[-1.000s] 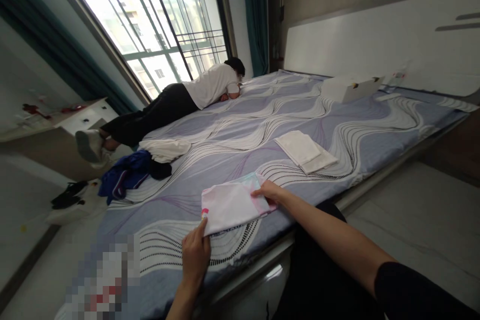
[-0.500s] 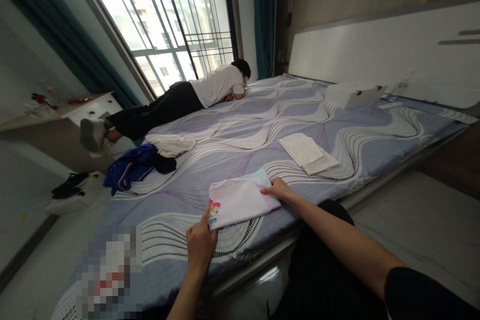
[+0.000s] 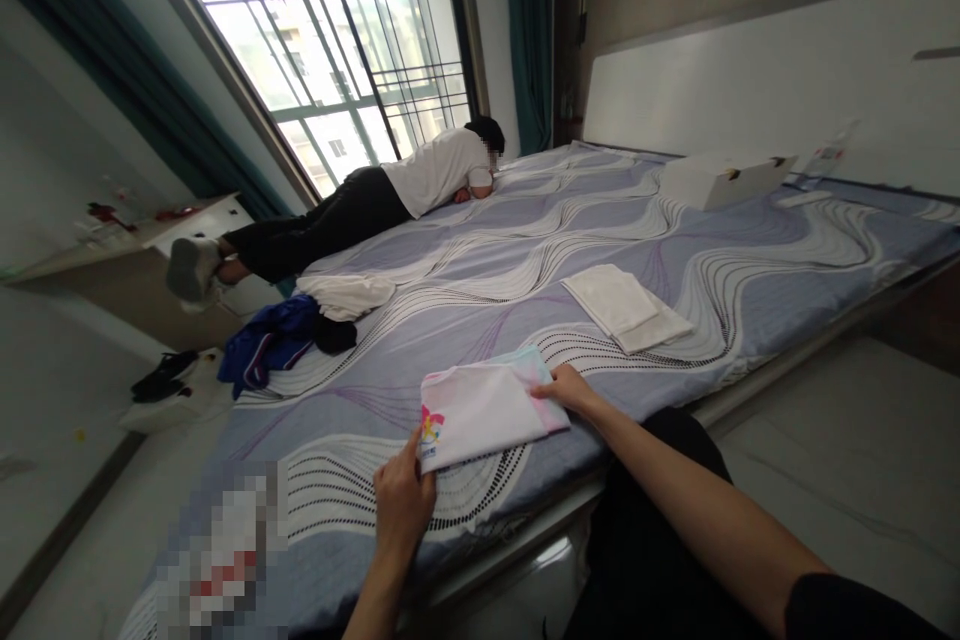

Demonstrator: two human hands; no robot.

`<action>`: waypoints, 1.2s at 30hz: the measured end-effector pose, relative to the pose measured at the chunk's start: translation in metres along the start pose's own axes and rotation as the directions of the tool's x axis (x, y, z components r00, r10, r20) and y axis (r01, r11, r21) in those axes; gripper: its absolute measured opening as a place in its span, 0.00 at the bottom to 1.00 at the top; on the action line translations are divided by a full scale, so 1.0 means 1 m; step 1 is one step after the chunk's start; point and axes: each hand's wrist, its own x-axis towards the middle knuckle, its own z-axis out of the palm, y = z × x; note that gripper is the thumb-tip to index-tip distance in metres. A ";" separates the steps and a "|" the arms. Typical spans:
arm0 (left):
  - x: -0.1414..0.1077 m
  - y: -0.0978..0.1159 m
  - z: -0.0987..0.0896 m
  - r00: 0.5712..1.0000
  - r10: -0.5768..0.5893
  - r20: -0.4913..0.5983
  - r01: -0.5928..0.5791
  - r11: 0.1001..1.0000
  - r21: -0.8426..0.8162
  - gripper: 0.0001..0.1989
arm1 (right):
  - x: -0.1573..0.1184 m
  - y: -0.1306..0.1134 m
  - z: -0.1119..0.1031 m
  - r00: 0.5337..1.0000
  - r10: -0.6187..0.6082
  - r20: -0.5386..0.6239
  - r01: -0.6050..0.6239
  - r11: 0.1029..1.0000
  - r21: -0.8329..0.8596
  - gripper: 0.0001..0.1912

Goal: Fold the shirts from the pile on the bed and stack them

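A folded white shirt (image 3: pixel 484 410) with pink and pale blue edges and a colourful print at its left corner lies at the near edge of the bed. My left hand (image 3: pixel 405 495) grips its left corner, thumb and fingers closed on the cloth beside the print. At the opposite end, my right hand (image 3: pixel 566 392) pinches the pink right side, thumb on top; its other fingers are partly hidden. Beyond my right hand, a folded off-white cloth (image 3: pixel 626 307) rests flat on the patterned bedsheet (image 3: pixel 480 320).
A person (image 3: pixel 427 175) lies across the far side of the bed. Nearby are a blue garment (image 3: pixel 274 335) and a crumpled white cloth (image 3: pixel 345 295). A white box (image 3: pixel 720 182) and a clear bottle (image 3: pixel 829 155) stand by the headboard (image 3: pixel 750 70). A blurred-out item (image 3: pixel 225 550) lies front left.
The camera view has shifted slightly, so the scene sits a little to the right. Both hands keep hold of the shirt, which looks almost the same.
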 end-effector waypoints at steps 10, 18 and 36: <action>0.003 -0.003 -0.016 0.996 0.080 -0.037 -0.086 0.970 -0.228 0.28 | 0.004 0.001 0.001 1.000 -0.017 -0.017 0.016 0.999 -0.037 0.11; 0.068 0.032 0.004 0.975 0.220 0.022 -0.211 0.956 -0.206 0.23 | 0.003 0.004 0.003 0.980 -0.095 -0.173 0.073 0.989 -0.129 0.22; 0.075 0.058 0.034 0.954 0.122 0.272 -0.159 0.980 0.116 0.28 | -0.038 -0.068 0.067 0.830 -0.545 -0.118 0.412 0.742 -0.529 0.29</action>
